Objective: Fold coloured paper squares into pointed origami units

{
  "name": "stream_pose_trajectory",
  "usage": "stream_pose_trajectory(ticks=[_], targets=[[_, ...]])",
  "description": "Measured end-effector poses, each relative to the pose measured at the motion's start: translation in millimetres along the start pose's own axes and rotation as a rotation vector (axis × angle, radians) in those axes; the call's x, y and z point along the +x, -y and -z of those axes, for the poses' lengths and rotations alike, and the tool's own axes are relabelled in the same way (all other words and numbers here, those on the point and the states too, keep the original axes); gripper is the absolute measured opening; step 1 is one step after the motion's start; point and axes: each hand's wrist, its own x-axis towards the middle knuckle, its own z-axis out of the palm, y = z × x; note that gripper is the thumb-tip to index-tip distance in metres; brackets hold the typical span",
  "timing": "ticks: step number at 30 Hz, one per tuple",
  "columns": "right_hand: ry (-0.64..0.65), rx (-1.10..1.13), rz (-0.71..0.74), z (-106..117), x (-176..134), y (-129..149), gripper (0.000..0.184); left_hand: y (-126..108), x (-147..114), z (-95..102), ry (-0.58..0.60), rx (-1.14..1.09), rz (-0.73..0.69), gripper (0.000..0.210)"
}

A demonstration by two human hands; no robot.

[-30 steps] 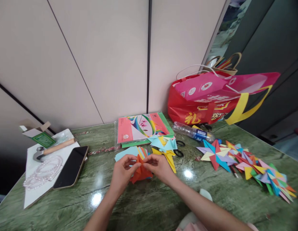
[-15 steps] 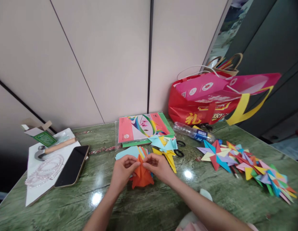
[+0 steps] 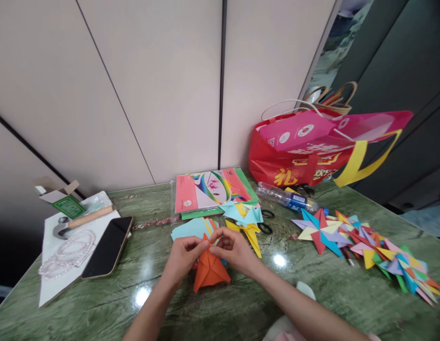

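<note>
Head view, clock centred on your orange paper. You have the orange folded paper [image 3: 210,274] low in the middle, just above 6 o'clock of the frame: matt, crisply creased, narrow peak upward, broad base flaring into pointed corners. Your left hand [image 3: 180,260] pinches the peak from the 10 o'clock side, thumb and fingers narrow. Your right hand [image 3: 237,250] pinches it from 2 o'clock, fingers curled.

At 11, near your left fingertips: flat pale-blue paper [image 3: 187,229]. At 1: sharp-cornered folded pieces [image 3: 250,232] in yellow and light blue, beside the scissors [image 3: 265,229], black loop handles showing. At 12: a flat, glossy-sleeved paper packet [image 3: 211,189].

Between 1 and 2: a ribbed clear plastic bottle [image 3: 289,196] before a slick red bag [image 3: 266,163]. Towards 3: multicoloured pointed paper stars [image 3: 321,232], overlapping. Between 9 and 10: a glassy black phone [image 3: 108,247] and wooden-handled hammer [image 3: 90,218]. Tabletop [image 3: 99,312]: polished, green-veined, reflective.
</note>
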Motion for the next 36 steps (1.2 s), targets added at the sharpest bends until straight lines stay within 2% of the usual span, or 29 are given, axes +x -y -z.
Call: stream_pose_trajectory(ticks=[4,9,11,16,18,20,24,26,30,33,36], targets=[[0.037,-0.033,0.041,0.2,-0.7,1.3,0.026,-0.6,0.6,-0.8,0.059,0.015,0.016,0.035],[0.004,-0.015,0.069,-0.4,0.0,-2.1,0.026,-3.0,-0.8,0.0,0.129,0.007,0.077,0.037],[-0.003,-0.014,0.062,-0.6,0.3,-2.2,0.025,-3.3,-0.9,0.5,0.113,0.003,0.077,0.036],[0.061,0.009,-0.005,0.8,1.4,-2.7,0.027,-1.9,-0.1,-0.8,-0.034,-0.012,0.043,0.038],[0.056,0.006,-0.007,1.6,1.8,-3.9,0.029,-2.1,-0.3,-1.1,-0.038,-0.049,0.059,0.038],[0.033,-0.016,-0.001,2.0,1.9,-4.7,0.028,-2.8,-1.3,-0.5,0.009,-0.104,0.105,0.035],[0.015,-0.102,0.010,1.7,1.7,-3.4,0.023,-3.4,-3.3,0.9,0.172,-0.185,0.193,0.033],[0.011,-0.127,0.032,1.4,1.4,-1.5,0.021,-2.5,-3.2,0.5,0.206,-0.208,0.209,0.032],[-0.026,-0.239,0.194,1.6,-0.4,2.7,0.013,-0.3,-0.6,-0.4,0.084,-0.332,0.156,0.025],[-0.040,-0.424,0.369,2.0,-3.0,4.3,0.024,-1.1,1.2,0.9,-0.034,-0.417,0.111,0.025],[-0.016,-0.586,0.485,1.6,-5.4,3.3,0.036,-4.1,1.2,1.5,-0.130,-0.444,0.116,0.030]])
